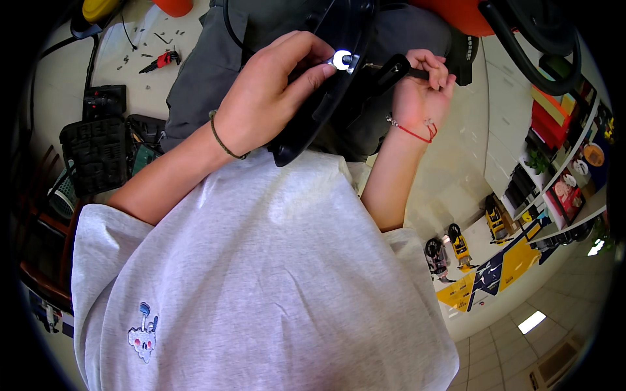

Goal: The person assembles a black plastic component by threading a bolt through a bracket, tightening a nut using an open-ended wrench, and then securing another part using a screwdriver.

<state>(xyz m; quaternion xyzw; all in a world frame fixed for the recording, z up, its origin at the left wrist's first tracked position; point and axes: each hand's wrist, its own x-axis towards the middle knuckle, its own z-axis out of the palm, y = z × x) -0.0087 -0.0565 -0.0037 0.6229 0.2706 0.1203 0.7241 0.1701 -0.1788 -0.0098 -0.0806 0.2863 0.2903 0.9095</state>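
A long curved black part (pixel 297 133), like a fender or shell, lies across my lap. My left hand (pixel 264 91) is closed in a pinch at a shiny silver metal piece (pixel 340 60) against this part; glare blurs its exact kind. To the right, my right hand (pixel 424 85) has its fingers curled on a slim dark handle (pixel 417 73). A thin metal shaft (pixel 373 66) shows between that handle's side and the silver piece, partly hidden by a black slotted bracket (pixel 391 70).
Loose screws and a red-and-black tool set (pixel 161 61) lie on the floor at left, near an open black tool case (pixel 94 156). An orange-red body (pixel 456 14) and a black looped bar (pixel 554 81) stand at upper right. Shelves (pixel 554 189) and yellow machines (pixel 458 244) stand farther right.
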